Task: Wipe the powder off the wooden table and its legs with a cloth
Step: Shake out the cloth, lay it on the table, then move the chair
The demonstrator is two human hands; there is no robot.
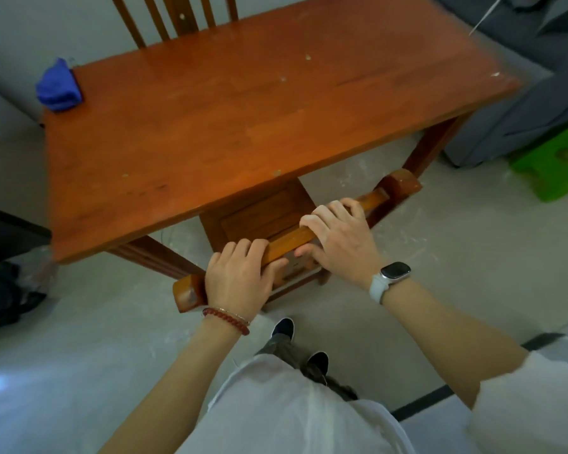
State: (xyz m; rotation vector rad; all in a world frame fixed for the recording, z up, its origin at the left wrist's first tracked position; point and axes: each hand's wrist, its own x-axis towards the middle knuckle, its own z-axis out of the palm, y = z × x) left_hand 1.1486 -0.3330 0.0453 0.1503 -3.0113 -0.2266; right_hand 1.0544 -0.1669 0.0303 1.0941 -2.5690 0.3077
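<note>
Both our hands are on the same thing here: the top rail of a wooden chair (289, 242) that's tucked under the near edge of the counter. Our left hand (240, 278) has its fingers curled over the rail near its left end, thumb wrapped underneath. Our right hand (338, 237) grips the rail further right, fingers over the top. So that's two hands, both closed around one chair back.

On the wrists: one red bead bracelet (226, 317) on the left, one watch (392, 276) with a white strap on the right. Its screen is dark, so nothing to read there.

Chairs, we count two. The one we're holding, and a second chair (174, 18) at the far side, of which only the slatted back pokes up past the edge.

One wooden counter (243, 103), with pale specks and smears of powder scattered on it, mostly toward the far right corner. There's white dust on the floor (440, 231) around the right legs too.

One blue cloth (59, 86), bunched up, sits at the far left corner of the counter, well away from both hands.

Around the edges: a grey sofa (538, 103) at right, a green stool (551, 162) just beside it, and a dark bag (4, 296) on the floor at left. Our two dark shoes (284, 327) show below. No readable writing anywhere.
</note>
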